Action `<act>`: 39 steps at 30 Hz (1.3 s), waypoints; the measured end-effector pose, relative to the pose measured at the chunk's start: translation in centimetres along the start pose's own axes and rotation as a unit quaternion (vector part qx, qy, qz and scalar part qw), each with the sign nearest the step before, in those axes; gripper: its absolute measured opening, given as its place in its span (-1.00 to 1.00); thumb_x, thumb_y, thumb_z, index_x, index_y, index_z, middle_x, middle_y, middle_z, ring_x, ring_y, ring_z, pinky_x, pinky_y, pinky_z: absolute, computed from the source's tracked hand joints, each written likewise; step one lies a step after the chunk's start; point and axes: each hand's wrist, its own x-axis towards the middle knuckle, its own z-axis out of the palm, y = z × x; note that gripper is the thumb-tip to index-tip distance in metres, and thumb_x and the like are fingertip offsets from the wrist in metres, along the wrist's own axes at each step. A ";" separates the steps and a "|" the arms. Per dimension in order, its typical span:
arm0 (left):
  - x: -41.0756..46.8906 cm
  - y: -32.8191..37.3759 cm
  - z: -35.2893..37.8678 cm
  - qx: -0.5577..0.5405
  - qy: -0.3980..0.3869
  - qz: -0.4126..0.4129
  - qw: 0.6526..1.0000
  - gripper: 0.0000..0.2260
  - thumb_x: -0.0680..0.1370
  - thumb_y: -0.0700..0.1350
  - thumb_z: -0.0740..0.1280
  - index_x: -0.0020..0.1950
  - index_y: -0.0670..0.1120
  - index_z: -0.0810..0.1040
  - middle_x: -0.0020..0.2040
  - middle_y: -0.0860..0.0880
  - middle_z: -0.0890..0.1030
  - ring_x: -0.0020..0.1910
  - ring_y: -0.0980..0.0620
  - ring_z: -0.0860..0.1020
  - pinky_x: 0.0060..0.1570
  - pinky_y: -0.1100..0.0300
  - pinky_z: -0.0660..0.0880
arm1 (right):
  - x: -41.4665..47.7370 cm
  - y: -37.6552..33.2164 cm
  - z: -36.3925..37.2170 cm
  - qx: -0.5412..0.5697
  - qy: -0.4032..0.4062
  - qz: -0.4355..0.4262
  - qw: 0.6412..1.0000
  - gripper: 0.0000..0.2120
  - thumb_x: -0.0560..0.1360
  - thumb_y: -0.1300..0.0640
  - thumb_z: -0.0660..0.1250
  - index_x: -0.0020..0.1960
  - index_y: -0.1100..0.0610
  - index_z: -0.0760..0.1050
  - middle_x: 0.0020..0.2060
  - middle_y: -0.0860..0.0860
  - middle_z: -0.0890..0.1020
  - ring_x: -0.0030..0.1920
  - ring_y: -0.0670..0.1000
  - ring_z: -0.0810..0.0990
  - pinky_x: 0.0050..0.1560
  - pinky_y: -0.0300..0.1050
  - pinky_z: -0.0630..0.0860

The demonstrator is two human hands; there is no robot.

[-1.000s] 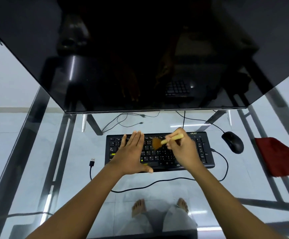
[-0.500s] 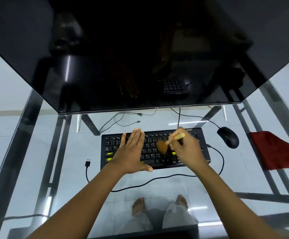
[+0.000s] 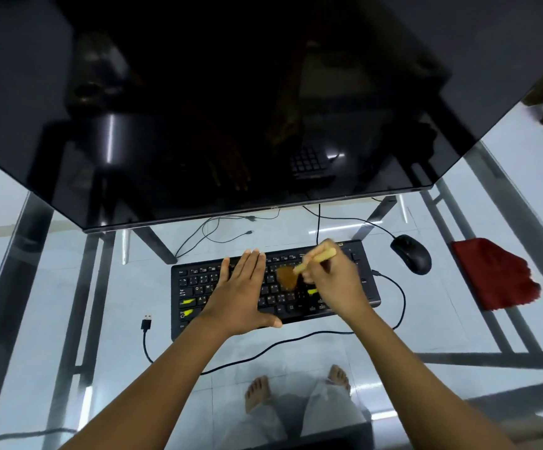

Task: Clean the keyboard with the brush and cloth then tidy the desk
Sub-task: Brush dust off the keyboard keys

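A black keyboard [image 3: 198, 287] with a few yellow-marked keys lies on the glass desk [image 3: 458, 323] below the monitor. My left hand [image 3: 241, 293] lies flat on its middle, fingers together and thumb out, holding nothing. My right hand [image 3: 335, 280] grips a brush [image 3: 315, 258] by its pale wooden handle; the brown bristles rest on the keys just right of my left hand. A red cloth [image 3: 494, 274] lies crumpled on the desk at the right, apart from both hands.
A large dark monitor [image 3: 231, 108] overhangs the far side of the desk. A black mouse [image 3: 412, 257] sits right of the keyboard. The keyboard's cable loops along the front, its loose USB plug [image 3: 146, 323] at the left. Feet show through the glass.
The brush has swept a short way across the middle keys, down and then back left. My left hand stays flat on the keyboard. The view has shifted slightly.
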 end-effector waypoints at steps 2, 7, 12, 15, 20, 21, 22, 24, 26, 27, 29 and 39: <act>0.2 0.3 -0.1 0.002 0.006 -0.005 1.000 0.15 0.34 0.46 0.31 0.57 -0.12 -0.29 0.59 -0.08 -0.24 0.55 0.00 -0.30 0.49 -0.15 -0.31 | 0.9 -0.2 -0.5 0.027 0.088 -0.005 0.996 -0.83 0.59 0.28 0.28 -0.14 0.07 0.46 -0.24 0.01 0.68 -0.24 0.02 0.67 -0.16 -0.17 0.61; 0.8 1.7 -0.1 0.000 0.003 0.011 1.000 0.13 0.36 0.45 0.29 0.56 -0.13 -0.31 0.58 -0.08 -0.29 0.53 0.00 -0.35 0.48 -0.13 -0.33 | 2.0 0.2 -1.7 0.009 0.023 0.035 0.999 -0.92 0.60 0.26 0.27 -0.07 0.19 0.49 -0.26 0.03 0.68 -0.27 -0.05 0.69 -0.18 -0.13 0.64; 2.4 3.6 -0.2 -0.012 0.007 0.031 0.999 0.09 0.39 0.42 0.30 0.57 -0.11 -0.29 0.57 -0.06 -0.31 0.53 0.01 -0.36 0.49 -0.12 -0.31 | 2.1 1.1 -3.8 0.070 0.047 0.074 0.994 -0.93 0.59 0.27 0.27 -0.05 0.24 0.51 -0.27 0.05 0.68 -0.27 0.01 0.68 -0.20 -0.17 0.65; 3.2 4.6 -0.1 -0.012 0.008 0.044 0.999 0.09 0.40 0.42 0.29 0.57 -0.11 -0.29 0.57 -0.06 -0.30 0.53 0.02 -0.36 0.49 -0.11 -0.31 | 1.5 1.6 -4.6 -0.006 0.085 0.045 0.995 -0.88 0.58 0.27 0.29 -0.11 0.11 0.50 -0.32 -0.05 0.67 -0.32 -0.02 0.66 -0.25 -0.21 0.60; 3.9 5.5 0.7 -0.003 0.011 0.057 0.998 0.12 0.34 0.48 0.27 0.57 -0.08 -0.30 0.57 0.01 -0.31 0.52 0.08 -0.35 0.51 -0.10 -0.29 | 1.2 2.7 -6.2 0.036 0.049 0.062 0.996 -0.83 0.58 0.33 0.22 -0.11 0.13 0.49 -0.21 0.09 0.73 -0.20 0.10 0.71 -0.09 0.04 0.65; 3.9 5.6 0.8 -0.002 0.007 0.058 0.998 0.13 0.33 0.49 0.27 0.56 -0.07 -0.31 0.57 0.01 -0.33 0.52 0.08 -0.36 0.51 -0.10 -0.28 | 1.1 2.9 -6.4 0.012 0.055 0.055 0.997 -0.83 0.59 0.33 0.23 -0.11 0.12 0.49 -0.21 0.06 0.72 -0.21 0.08 0.70 -0.10 0.04 0.66; 3.8 5.6 1.0 0.001 0.004 0.057 0.998 0.14 0.33 0.49 0.27 0.56 -0.07 -0.32 0.56 0.02 -0.34 0.52 0.08 -0.37 0.51 -0.10 -0.28 | 1.0 2.9 -6.5 -0.004 0.098 0.041 0.994 -0.82 0.58 0.32 0.24 -0.11 0.08 0.48 -0.21 0.01 0.71 -0.23 0.06 0.69 -0.12 -0.01 0.65; 3.8 5.5 1.2 0.005 0.004 0.053 0.999 0.14 0.34 0.47 0.28 0.56 -0.07 -0.33 0.56 0.02 -0.36 0.51 0.07 -0.38 0.51 -0.09 -0.29 | 0.9 3.2 -7.4 0.007 0.171 0.026 0.985 -0.80 0.58 0.33 0.25 -0.10 0.05 0.47 -0.22 -0.08 0.70 -0.23 -0.05 0.68 -0.14 -0.16 0.62; 3.8 5.4 1.2 0.013 0.005 0.052 0.999 0.12 0.36 0.45 0.29 0.56 -0.07 -0.34 0.56 0.02 -0.36 0.51 0.07 -0.38 0.51 -0.08 -0.29 | 0.8 3.4 -7.7 0.032 0.106 0.049 0.993 -0.88 0.60 0.31 0.23 -0.07 0.17 0.50 -0.25 0.01 0.72 -0.27 -0.06 0.68 -0.13 -0.12 0.63; 3.8 5.4 1.1 0.016 0.005 0.052 0.999 0.11 0.37 0.44 0.29 0.56 -0.07 -0.34 0.56 0.02 -0.35 0.52 0.07 -0.37 0.51 -0.08 -0.28 | 0.7 3.4 -7.6 0.019 0.056 0.063 0.996 -0.89 0.61 0.28 0.23 -0.06 0.21 0.50 -0.26 0.06 0.72 -0.29 -0.03 0.68 -0.14 -0.06 0.65; 3.9 5.3 1.0 0.020 0.005 0.052 0.998 0.11 0.37 0.44 0.29 0.56 -0.07 -0.33 0.56 0.02 -0.34 0.52 0.07 -0.37 0.51 -0.07 -0.29 | 0.5 3.6 -7.5 -0.029 0.076 0.055 0.995 -0.86 0.61 0.25 0.23 -0.11 0.13 0.49 -0.30 -0.01 0.68 -0.30 -0.03 0.65 -0.18 -0.09 0.63; 3.9 5.4 1.2 0.022 0.010 0.049 0.999 0.09 0.38 0.44 0.29 0.56 -0.05 -0.31 0.56 0.05 -0.34 0.51 0.09 -0.37 0.49 -0.03 -0.33 | -0.4 3.9 -8.6 -0.003 0.149 0.042 0.988 -0.84 0.61 0.29 0.21 -0.10 0.13 0.47 -0.28 0.03 0.67 -0.29 -0.02 0.65 -0.24 -0.21 0.61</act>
